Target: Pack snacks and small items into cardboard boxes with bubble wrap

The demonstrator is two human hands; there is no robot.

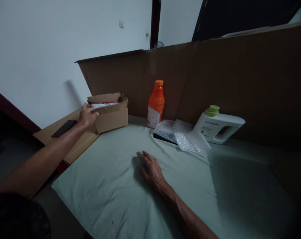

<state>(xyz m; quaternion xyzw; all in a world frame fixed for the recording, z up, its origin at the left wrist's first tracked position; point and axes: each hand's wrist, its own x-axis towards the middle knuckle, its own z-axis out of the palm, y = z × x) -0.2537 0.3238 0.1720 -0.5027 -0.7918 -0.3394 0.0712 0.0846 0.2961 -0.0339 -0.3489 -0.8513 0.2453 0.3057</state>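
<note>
A small cardboard box [112,119] with its top open stands at the far left of the cloth. White and red contents show inside it, too little to name. My left hand [87,116] grips the box's left corner, thumb on the front wall and fingers at the rim. My right hand [152,169] rests low over the green cloth [110,186], palm down, with fingers loosely apart and nothing in them. Ahead of it lie a clear bubble-wrap sheet [192,141] and a dark flat item, partly covered by the wrap.
An orange bottle [156,103] and a white jug [217,126] with a green cap stand along the back. Behind them rises a tall cardboard wall [170,69]. On cardboard at left lies a dark flat object [64,128]. The cloth's edge drops off front left.
</note>
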